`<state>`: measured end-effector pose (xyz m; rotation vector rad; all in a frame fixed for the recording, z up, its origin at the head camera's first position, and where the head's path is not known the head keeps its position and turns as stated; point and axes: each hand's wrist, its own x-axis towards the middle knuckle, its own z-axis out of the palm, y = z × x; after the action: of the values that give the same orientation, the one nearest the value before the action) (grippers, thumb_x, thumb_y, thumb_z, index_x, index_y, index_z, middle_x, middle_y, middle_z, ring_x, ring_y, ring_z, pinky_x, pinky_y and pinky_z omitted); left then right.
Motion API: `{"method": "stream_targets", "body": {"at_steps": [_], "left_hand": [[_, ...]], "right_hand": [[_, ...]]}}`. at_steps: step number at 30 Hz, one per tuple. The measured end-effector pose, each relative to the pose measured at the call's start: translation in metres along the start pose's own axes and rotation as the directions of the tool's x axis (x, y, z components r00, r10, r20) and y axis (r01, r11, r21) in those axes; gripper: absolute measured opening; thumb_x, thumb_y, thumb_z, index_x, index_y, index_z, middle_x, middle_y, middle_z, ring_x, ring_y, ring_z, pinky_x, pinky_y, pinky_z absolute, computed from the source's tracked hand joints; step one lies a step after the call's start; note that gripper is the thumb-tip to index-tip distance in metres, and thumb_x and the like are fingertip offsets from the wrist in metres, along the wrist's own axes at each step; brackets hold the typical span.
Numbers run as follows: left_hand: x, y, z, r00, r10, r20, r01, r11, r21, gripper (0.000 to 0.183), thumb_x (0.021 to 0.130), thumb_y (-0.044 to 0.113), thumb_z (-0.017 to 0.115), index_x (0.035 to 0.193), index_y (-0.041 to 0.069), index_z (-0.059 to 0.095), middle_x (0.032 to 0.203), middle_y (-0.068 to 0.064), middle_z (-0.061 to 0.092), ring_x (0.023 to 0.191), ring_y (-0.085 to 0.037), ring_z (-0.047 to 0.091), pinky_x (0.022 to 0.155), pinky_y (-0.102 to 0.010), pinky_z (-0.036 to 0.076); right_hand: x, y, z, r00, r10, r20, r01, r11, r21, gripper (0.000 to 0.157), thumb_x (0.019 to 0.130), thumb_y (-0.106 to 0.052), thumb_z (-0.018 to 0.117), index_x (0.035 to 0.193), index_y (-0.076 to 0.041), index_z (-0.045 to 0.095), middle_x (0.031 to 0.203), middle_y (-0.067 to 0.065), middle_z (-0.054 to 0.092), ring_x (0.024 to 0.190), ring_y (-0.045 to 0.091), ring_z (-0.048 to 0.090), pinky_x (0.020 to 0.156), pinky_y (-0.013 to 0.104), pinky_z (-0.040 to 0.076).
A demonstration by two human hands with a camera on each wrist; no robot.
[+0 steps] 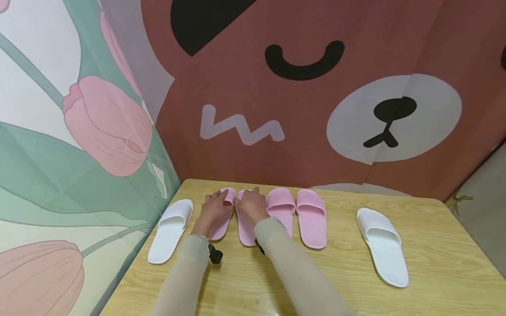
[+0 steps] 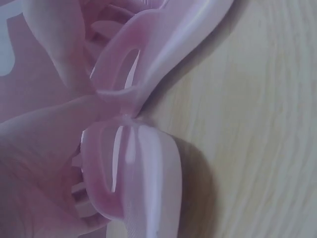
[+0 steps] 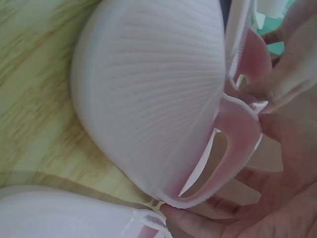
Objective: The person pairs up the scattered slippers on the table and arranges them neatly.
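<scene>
In the head view, my left hand [image 1: 214, 209] grips the strap of the leftmost pink slipper [image 1: 220, 229], its fingers spread across the top. Beside it, my right hand [image 1: 253, 205] holds the neighbouring pink slipper [image 1: 247, 233] by its strap in the same way. Both slippers lie on the wooden table, toes toward the back. From the left wrist, the two open-toed straps meet edge to edge near the thumbs. The right wrist view shows my right thumb and fingers on opposite sides of the strap, with the slipper's ribbed footbed [image 3: 153, 84] facing the camera.
Right of my hands stand two more pink slippers, one [image 1: 281, 204] partly behind my right sleeve and another [image 1: 312, 230]. A white slipper [image 1: 170, 232] lies at the table's left edge, a second one [image 1: 385, 250] farther right, angled. Printed cloth [image 1: 245, 162] hangs behind the table [image 1: 336, 285].
</scene>
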<state>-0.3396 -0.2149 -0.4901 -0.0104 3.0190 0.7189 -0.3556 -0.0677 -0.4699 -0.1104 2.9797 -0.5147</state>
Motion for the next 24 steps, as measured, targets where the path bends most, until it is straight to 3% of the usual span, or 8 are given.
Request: {"method": "stream_targets", "body": {"at_steps": [4, 11, 21, 24], "left_hand": [[0.0, -0.001, -0.001, 1.0, 0.008, 0.02, -0.008, 1.0, 0.016, 0.075, 0.093, 0.043, 0.062, 0.158, 0.015, 0.036, 0.161, -0.021, 0.033, 0.141, -0.045, 0.032, 0.109, -0.066, 0.032], [-0.002, -0.001, 0.004, 0.998, 0.051, 0.048, -0.057, 0.989, 0.135, 0.072, 0.1, 0.043, 0.055, 0.161, 0.015, 0.028, 0.163, -0.019, 0.029, 0.144, -0.048, 0.029, 0.108, -0.068, 0.034], [-0.008, -0.001, 0.009, 0.997, 0.059, 0.049, -0.064, 0.99, 0.122, 0.065, 0.105, 0.04, 0.048, 0.16, 0.012, 0.029, 0.162, -0.021, 0.031, 0.145, -0.046, 0.03, 0.112, -0.065, 0.027], [-0.01, -0.001, 0.009, 0.997, 0.061, 0.055, -0.067, 0.991, 0.119, 0.064, 0.106, 0.04, 0.048, 0.16, 0.011, 0.029, 0.162, -0.021, 0.031, 0.146, -0.046, 0.029, 0.113, -0.065, 0.027]], "right_hand": [[0.001, 0.0, -0.002, 1.0, -0.005, 0.004, 0.005, 1.0, -0.015, 0.061, 0.098, -0.055, 0.056, 0.13, -0.003, 0.066, 0.132, 0.025, 0.053, 0.099, 0.037, 0.064, 0.083, 0.044, 0.054], [0.004, 0.001, 0.004, 1.0, -0.021, -0.016, 0.02, 0.999, -0.029, 0.063, 0.099, -0.054, 0.056, 0.129, 0.0, 0.065, 0.138, 0.027, 0.052, 0.103, 0.037, 0.065, 0.091, 0.045, 0.051], [0.001, -0.001, 0.009, 0.998, -0.058, -0.015, 0.055, 0.987, -0.15, 0.056, 0.1, -0.05, 0.055, 0.126, -0.002, 0.068, 0.13, 0.023, 0.06, 0.105, 0.034, 0.065, 0.093, 0.046, 0.049], [0.001, -0.001, 0.012, 0.999, -0.044, -0.017, 0.042, 0.989, -0.139, 0.056, 0.1, -0.049, 0.055, 0.127, -0.002, 0.067, 0.13, 0.023, 0.06, 0.104, 0.035, 0.064, 0.094, 0.046, 0.049]]}}
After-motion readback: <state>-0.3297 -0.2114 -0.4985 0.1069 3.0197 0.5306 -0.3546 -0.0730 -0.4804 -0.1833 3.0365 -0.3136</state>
